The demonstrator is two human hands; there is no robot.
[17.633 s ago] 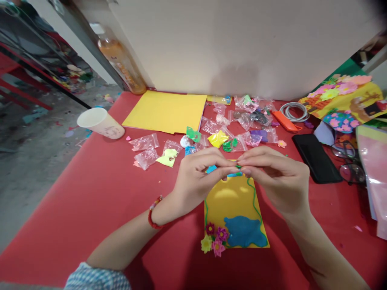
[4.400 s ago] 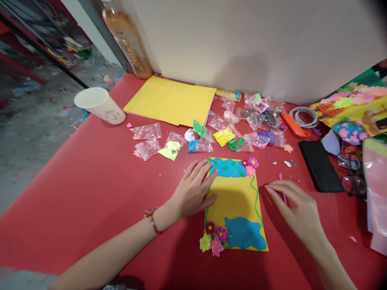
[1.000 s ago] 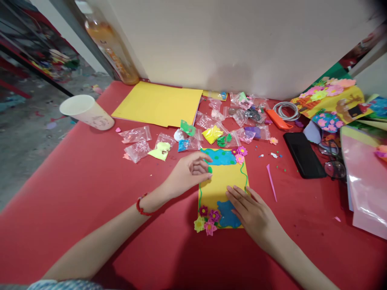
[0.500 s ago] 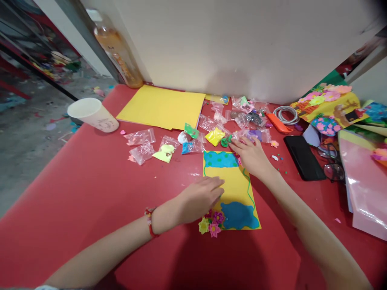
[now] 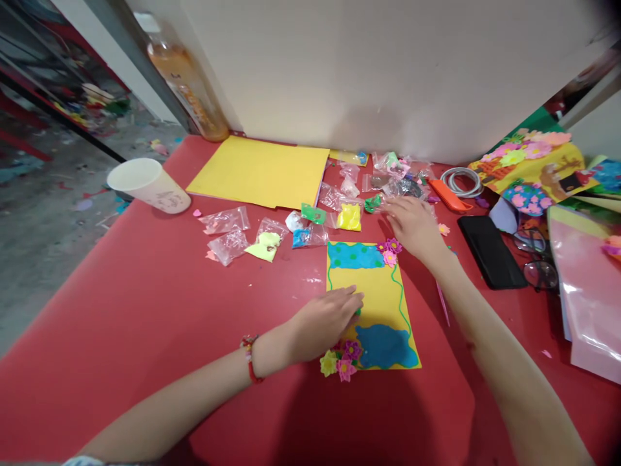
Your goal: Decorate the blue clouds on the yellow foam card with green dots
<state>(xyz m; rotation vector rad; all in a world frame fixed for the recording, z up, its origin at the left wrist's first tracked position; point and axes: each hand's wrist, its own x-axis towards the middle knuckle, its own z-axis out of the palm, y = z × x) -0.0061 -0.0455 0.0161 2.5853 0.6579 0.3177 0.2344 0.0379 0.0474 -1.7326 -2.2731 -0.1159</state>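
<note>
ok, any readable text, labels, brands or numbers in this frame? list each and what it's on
Nothing legible.
Bottle: orange markings down its side, too blurred to read.
Paper cup: faint grey print on the wall, too small to read.
Yellow card, black phone, clay bags: no text visible.

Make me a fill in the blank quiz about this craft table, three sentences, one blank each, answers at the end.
1. The left hand rests on the yellow card, which lies on a ____ tabletop.
2. The right hand reaches among small clear plastic ____ of coloured clay.
3. The two large clay patches on the card are ____ in colour.

Missing words: red; bags; blue
</note>
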